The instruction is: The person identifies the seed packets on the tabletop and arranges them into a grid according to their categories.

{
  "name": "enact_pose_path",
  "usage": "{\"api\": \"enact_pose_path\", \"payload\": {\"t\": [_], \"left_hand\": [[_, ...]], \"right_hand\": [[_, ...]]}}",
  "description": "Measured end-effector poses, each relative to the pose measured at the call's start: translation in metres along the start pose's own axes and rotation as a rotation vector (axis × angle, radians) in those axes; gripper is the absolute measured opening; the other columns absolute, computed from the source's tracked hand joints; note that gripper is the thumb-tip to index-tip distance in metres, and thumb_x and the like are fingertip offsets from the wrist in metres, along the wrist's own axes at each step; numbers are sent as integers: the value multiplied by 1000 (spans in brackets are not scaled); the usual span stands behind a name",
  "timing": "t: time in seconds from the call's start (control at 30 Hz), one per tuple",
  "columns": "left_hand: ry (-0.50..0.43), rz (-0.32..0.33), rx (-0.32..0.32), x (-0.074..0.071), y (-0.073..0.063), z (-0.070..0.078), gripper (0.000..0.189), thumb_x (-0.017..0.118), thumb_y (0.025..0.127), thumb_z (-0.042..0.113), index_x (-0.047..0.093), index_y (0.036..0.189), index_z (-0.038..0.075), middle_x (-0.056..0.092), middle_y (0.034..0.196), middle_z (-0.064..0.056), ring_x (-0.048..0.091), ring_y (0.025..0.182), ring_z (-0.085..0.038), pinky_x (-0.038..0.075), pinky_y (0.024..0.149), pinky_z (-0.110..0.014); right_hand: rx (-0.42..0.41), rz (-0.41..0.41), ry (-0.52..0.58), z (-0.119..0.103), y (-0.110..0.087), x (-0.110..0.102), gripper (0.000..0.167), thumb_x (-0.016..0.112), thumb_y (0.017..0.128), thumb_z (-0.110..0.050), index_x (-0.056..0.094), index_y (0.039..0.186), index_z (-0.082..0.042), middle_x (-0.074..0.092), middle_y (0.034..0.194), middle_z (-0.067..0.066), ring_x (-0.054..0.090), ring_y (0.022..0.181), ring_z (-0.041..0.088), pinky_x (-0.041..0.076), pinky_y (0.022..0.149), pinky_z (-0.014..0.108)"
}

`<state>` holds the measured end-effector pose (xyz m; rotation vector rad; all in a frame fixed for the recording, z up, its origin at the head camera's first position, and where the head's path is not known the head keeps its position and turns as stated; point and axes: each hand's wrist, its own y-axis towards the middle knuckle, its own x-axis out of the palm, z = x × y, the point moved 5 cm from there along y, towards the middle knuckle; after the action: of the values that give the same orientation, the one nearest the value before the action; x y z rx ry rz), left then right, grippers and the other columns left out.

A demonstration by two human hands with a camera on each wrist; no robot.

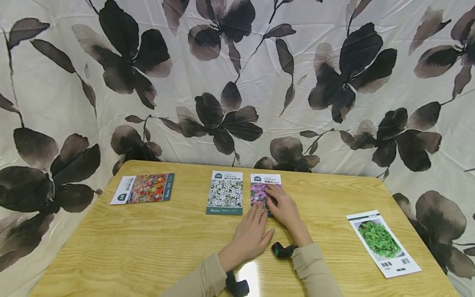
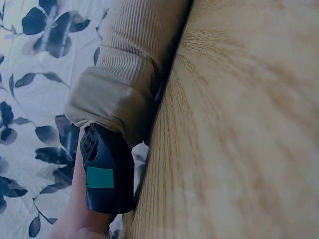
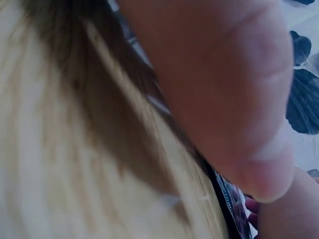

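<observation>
A seed packet with purple flowers (image 1: pixel 257 190) lies flat on the wooden table, partly hidden under both hands. My left hand (image 1: pixel 249 235) reaches its lower edge with fingers straight and together, the thumb spread away. From the right, my right hand (image 1: pixel 285 206) rests its slightly bent fingertips on the packet's face. The right wrist view shows a large, blurred thumb (image 3: pixel 234 99) close to the camera, with a strip of the packet (image 3: pixel 230 199) beside it. Just left of this packet lies a white-flower seed packet (image 1: pixel 224 194), touched by neither hand.
A packet with red and orange flowers (image 1: pixel 148 188) lies sideways at the far left. At the right is a tilted green-leaf packet (image 1: pixel 379 239). Black wrist cameras (image 1: pixel 283 250) sit at both cuffs. A floral cloth (image 1: pixel 237 74) hangs behind the table (image 1: pixel 148 247).
</observation>
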<state>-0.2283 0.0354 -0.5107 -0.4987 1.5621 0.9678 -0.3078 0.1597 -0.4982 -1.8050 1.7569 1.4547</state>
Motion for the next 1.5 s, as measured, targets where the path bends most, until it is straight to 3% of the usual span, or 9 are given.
{"api": "enact_pose_path", "payload": {"t": [0.23,0.4,0.5,0.73,0.93,1.17,1.3,1.5], "left_hand": [[-1,-4,-3,-1,0,0,59,35,106,43,48,145,0,36,153,-24,27,146,-36,26,118,-40],[-18,50,22,-3,0,0,53,41,105,39,54,140,2,42,150,-23,33,143,-36,30,117,-42],[-70,124,58,-7,1,-1,43,49,102,31,59,132,2,49,144,-22,41,138,-36,35,114,-43],[-264,379,192,-22,-3,-5,27,58,91,11,68,113,0,63,125,-20,57,122,-38,46,104,-45],[-325,471,262,-31,-14,-15,24,60,88,6,71,108,1,67,117,-15,62,114,-33,48,102,-43],[-405,554,239,-40,-29,-43,20,58,89,4,72,104,3,69,108,-9,63,105,-22,50,97,-32],[-468,574,180,-45,-39,-65,18,60,89,2,72,103,4,69,107,-9,63,103,-21,52,92,-35],[-459,585,81,-54,-53,-104,18,63,86,-1,72,101,3,69,108,-11,62,102,-23,53,88,-40]], "right_hand": [[-29,23,-8,-3,-3,-2,31,64,92,-8,70,122,-2,62,134,15,56,126,34,45,103,51],[-54,55,12,-6,-3,-5,29,64,92,-6,72,119,-1,64,130,16,58,123,35,47,101,51],[-80,78,9,-8,-4,-7,27,63,92,-5,72,117,0,66,127,16,60,120,34,49,99,51],[-170,190,-21,-10,-12,-16,22,66,88,-2,76,107,0,71,116,16,66,109,33,53,91,49],[-248,264,-19,-8,-19,-22,21,67,85,0,77,103,-2,73,106,13,69,101,32,56,85,48],[-295,296,-4,-10,-25,-26,20,66,85,0,77,103,-1,74,102,10,70,94,27,58,77,44],[-312,308,1,-15,-29,-29,20,64,86,-1,76,102,-2,74,100,9,70,91,26,58,75,42],[-338,333,2,-19,-36,-32,20,63,85,0,76,100,-2,75,98,9,70,90,26,57,76,43]]}}
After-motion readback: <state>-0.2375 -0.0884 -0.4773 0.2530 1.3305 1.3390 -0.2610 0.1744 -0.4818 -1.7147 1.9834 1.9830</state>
